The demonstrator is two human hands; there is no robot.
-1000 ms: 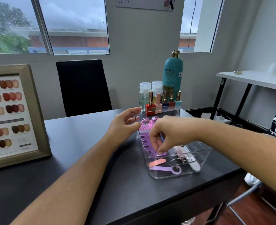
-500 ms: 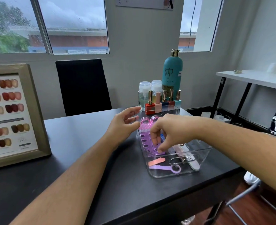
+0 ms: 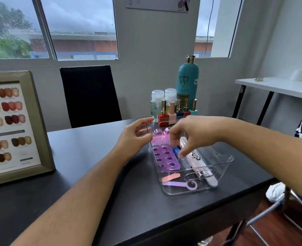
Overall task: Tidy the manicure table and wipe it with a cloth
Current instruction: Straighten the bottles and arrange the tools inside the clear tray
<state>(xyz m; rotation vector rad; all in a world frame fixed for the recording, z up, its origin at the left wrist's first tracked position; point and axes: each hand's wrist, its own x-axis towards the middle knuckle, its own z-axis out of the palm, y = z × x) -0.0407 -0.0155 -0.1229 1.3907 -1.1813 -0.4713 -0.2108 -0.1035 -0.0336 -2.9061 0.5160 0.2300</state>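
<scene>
Tools are lying loose in the clear tray, all light, small and rigid plastic; the tray itself is looking smooth and slippery, best gripped by its rim. The left hand is pinching the tray's far-left rim between thumb and forefinger, other fingers half open. The right hand is hanging curled over the tray, fingertips touching a blue-capped tube beside the purple toe separator; whether it is gripping, I cannot tell.

head cam, looks fwd+down, close over table (one view)
</scene>
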